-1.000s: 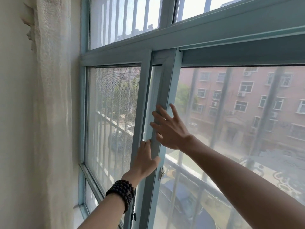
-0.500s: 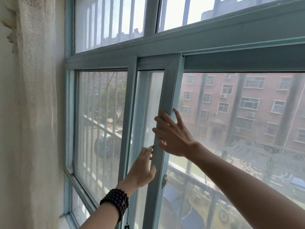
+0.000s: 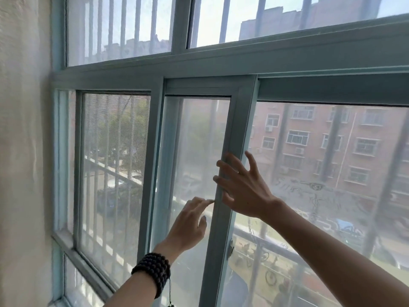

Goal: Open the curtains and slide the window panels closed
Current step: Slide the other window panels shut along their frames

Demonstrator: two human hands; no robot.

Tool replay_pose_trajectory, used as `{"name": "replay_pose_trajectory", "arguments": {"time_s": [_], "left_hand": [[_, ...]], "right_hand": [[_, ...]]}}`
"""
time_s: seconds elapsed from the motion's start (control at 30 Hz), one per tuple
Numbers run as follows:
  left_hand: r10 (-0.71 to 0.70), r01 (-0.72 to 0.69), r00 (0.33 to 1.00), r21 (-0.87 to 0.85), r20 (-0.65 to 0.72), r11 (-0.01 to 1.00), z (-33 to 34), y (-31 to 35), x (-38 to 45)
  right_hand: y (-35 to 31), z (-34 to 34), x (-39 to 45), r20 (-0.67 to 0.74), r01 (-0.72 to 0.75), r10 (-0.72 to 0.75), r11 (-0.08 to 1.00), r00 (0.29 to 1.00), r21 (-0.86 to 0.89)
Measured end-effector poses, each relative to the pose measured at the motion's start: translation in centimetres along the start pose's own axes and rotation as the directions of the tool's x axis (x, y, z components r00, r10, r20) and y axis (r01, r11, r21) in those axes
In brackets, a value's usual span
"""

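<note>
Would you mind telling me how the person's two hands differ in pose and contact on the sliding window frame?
The right hand lies higher, fingers spread flat across the sliding frame's upright; the left hand sits lower, only its fingertips touching that upright's left edge. The left wrist wears a dark bead bracelet; the right wrist is bare. Neither hand grips anything.

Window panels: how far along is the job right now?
Done: the curtain hangs bunched against the left wall, off the glass. In hand: both hands work the sliding panel's upright stile, the right hand flat on its face, the left hand touching its edge with the fingertips. Left: whether the panels are fully closed cannot be told.
</note>
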State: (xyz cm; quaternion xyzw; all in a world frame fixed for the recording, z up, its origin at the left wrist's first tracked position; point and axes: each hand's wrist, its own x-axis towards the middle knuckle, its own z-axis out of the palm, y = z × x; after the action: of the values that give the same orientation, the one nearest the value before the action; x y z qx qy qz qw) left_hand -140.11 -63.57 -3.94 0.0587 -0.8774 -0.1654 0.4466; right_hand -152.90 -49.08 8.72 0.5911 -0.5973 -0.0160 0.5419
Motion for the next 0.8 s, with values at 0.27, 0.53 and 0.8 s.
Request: {"name": "replay_pose_trajectory", "arguments": {"time_s": [0.27,0.53,0.8], "left_hand": [[0.168,-0.143,0.972,0.157,-0.166,0.977,0.5,2.7,1.8],[0.295,-0.245,0.944,0.287,-0.146,0.926,1.7,6.8,4.5],[0.373,-0.331,0.923,0.303,-0.092,0.894,3.2,10.5,6.8]], "right_hand": [[1.6,-3.3,-5.2,0.019,-0.100,0.101,0.994,0.995,-0.050],[2.5,-5.1,-9.7,0.003,-0.258,0.260,0.960,0.966,-0.106],[3.4,-7.8,-13.6,-0.028,-0.346,0.347,0.921,0.937,-0.176]]}}
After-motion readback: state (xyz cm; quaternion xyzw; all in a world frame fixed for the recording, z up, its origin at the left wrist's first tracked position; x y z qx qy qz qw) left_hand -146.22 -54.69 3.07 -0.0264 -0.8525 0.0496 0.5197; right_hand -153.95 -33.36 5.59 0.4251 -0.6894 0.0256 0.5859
